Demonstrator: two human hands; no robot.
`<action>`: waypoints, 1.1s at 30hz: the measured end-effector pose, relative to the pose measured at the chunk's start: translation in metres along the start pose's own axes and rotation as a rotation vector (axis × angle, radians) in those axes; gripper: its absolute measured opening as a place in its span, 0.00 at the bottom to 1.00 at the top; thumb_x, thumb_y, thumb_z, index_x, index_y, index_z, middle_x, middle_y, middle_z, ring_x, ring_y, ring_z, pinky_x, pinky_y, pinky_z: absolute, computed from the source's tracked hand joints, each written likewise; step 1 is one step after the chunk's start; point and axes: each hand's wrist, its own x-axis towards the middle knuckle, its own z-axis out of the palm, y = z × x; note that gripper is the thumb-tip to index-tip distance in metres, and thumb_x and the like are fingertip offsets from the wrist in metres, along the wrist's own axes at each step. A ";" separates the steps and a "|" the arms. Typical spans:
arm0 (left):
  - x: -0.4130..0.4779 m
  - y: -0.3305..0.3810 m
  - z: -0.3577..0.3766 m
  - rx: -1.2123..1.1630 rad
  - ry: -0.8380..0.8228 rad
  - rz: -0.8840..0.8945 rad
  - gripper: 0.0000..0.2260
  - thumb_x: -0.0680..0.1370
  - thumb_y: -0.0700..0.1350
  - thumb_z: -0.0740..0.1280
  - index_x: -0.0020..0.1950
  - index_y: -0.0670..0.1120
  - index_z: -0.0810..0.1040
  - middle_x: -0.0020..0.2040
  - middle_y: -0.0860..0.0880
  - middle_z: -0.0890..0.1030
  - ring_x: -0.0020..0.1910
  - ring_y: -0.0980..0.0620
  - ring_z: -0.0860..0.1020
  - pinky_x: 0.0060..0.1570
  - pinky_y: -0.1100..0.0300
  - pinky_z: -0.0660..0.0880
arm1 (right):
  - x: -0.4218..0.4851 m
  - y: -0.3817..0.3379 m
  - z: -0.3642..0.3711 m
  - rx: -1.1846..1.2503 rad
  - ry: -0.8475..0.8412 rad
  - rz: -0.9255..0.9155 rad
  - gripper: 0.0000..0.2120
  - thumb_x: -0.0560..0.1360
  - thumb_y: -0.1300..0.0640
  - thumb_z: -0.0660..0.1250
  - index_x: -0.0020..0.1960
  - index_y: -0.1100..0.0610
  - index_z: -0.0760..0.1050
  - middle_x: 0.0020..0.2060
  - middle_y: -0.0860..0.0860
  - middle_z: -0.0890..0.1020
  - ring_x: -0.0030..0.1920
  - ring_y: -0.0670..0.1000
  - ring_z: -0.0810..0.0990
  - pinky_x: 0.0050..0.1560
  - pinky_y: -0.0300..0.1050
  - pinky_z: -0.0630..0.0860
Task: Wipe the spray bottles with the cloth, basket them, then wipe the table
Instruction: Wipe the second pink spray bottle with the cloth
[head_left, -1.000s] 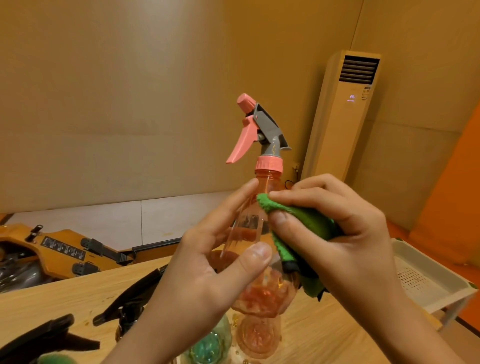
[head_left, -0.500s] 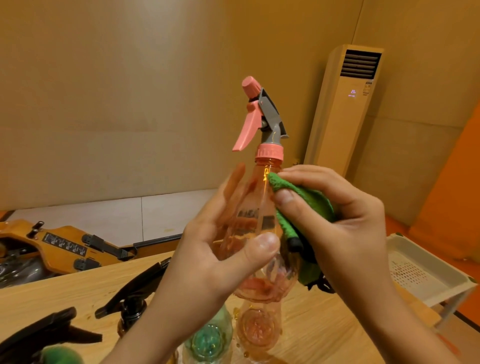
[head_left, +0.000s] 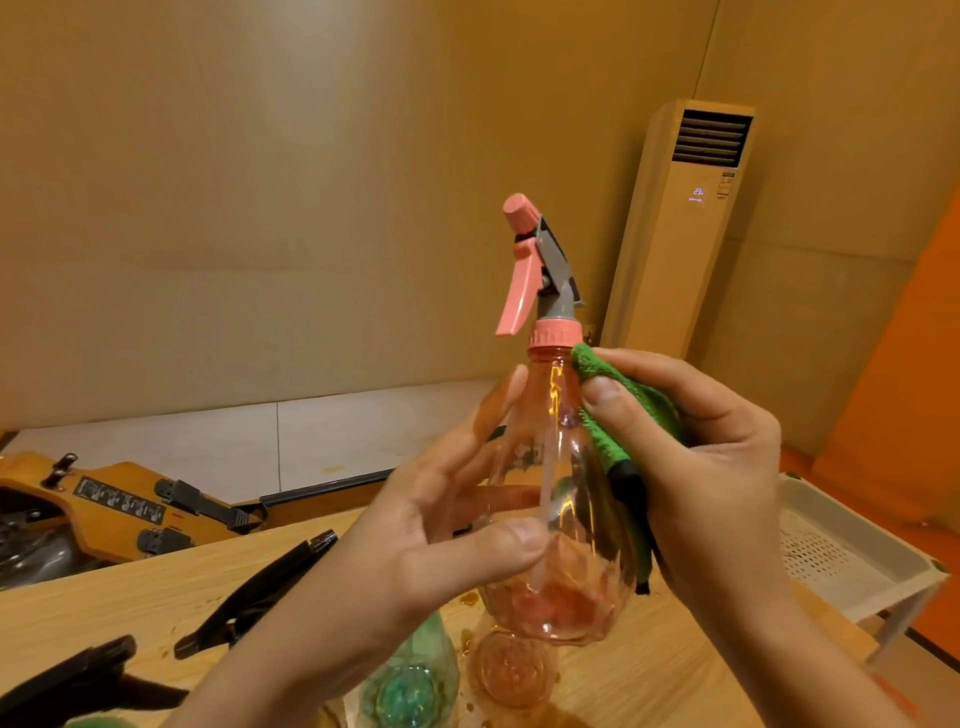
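A clear pink spray bottle (head_left: 558, 499) with a pink and grey trigger head is held upright above the wooden table (head_left: 130, 597). My left hand (head_left: 415, 551) grips its belly, thumb in front and fingers behind. My right hand (head_left: 711, 483) pinches a green cloth (head_left: 618, 415) against the bottle's right shoulder, just under the pink collar. A green bottle (head_left: 410, 680) and another pink bottle (head_left: 511, 670) lie on the table below. A white perforated basket (head_left: 852, 551) stands at the right, off the table's end.
Two black trigger heads (head_left: 254, 597) of more bottles stick up at the lower left. Small drops of liquid lie on the table near the bottles. An orange and black machine (head_left: 119, 504) sits behind the table on the left. A tall air conditioner (head_left: 685, 228) stands in the corner.
The cloth in my right hand has slid up the bottle from its middle to its shoulder. The bottle has turned a little, and its trigger now hangs more steeply.
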 end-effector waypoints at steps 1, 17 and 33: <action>0.000 0.000 -0.001 0.013 -0.005 -0.002 0.34 0.72 0.49 0.74 0.73 0.73 0.68 0.73 0.61 0.76 0.70 0.52 0.77 0.62 0.61 0.78 | 0.000 0.002 0.000 0.003 0.002 -0.009 0.07 0.75 0.59 0.74 0.53 0.54 0.85 0.49 0.51 0.87 0.53 0.54 0.86 0.52 0.47 0.82; 0.002 -0.006 0.002 0.158 0.123 0.140 0.34 0.71 0.50 0.75 0.74 0.71 0.69 0.70 0.59 0.78 0.68 0.54 0.79 0.60 0.58 0.80 | -0.006 -0.005 -0.008 -0.252 -0.193 -0.145 0.10 0.74 0.50 0.73 0.55 0.48 0.85 0.48 0.48 0.81 0.51 0.53 0.82 0.46 0.44 0.80; 0.000 -0.006 0.002 0.302 0.149 0.168 0.33 0.72 0.56 0.74 0.74 0.72 0.67 0.71 0.59 0.77 0.68 0.53 0.78 0.61 0.53 0.80 | 0.006 -0.003 -0.001 -0.291 -0.131 -0.158 0.09 0.75 0.54 0.75 0.55 0.51 0.85 0.48 0.49 0.83 0.50 0.52 0.83 0.46 0.51 0.81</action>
